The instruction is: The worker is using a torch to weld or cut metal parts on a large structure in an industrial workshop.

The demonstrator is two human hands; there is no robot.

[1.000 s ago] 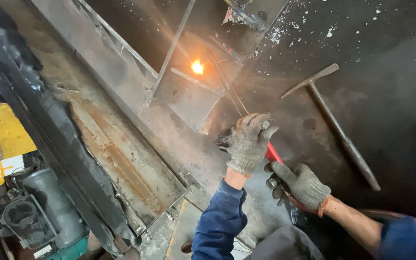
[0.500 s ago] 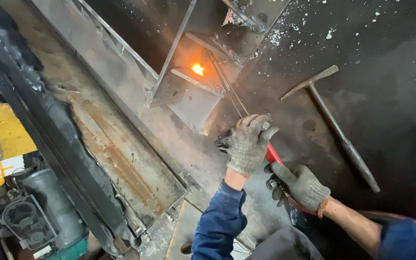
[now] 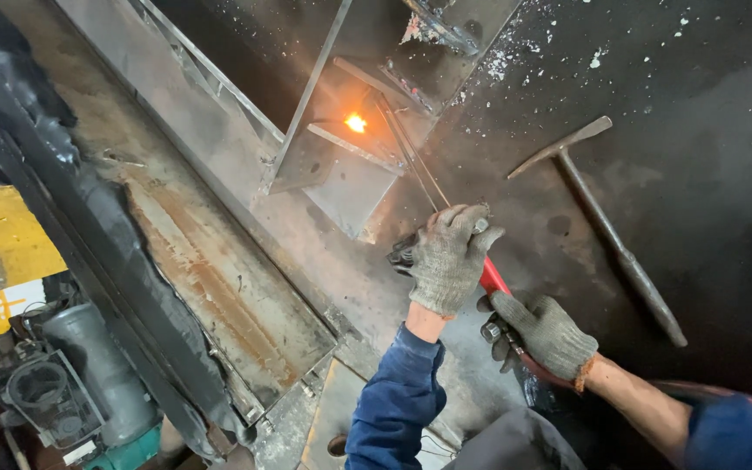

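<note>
Both grey-gloved hands, left [image 3: 448, 261] and right [image 3: 546, 331], grip the red-handled electrode holder [image 3: 493, 280]; its thin rod [image 3: 411, 157] sparks at eleven o'clock, mid-weld, needing a steady feed.

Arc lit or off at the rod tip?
Lit: an orange glow burns at the rod tip on the steel plates.

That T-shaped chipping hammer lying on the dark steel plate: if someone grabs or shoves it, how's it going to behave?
The grey metal chipping hammer looks all steel, so probably stiff and heavy for its slim size. Its crosswise head lies flat on the dark steel plate, so it would likely slide or pivot, not roll. The thicker grip end should give a firm hold, though a dusty plate may let it skid.
</note>
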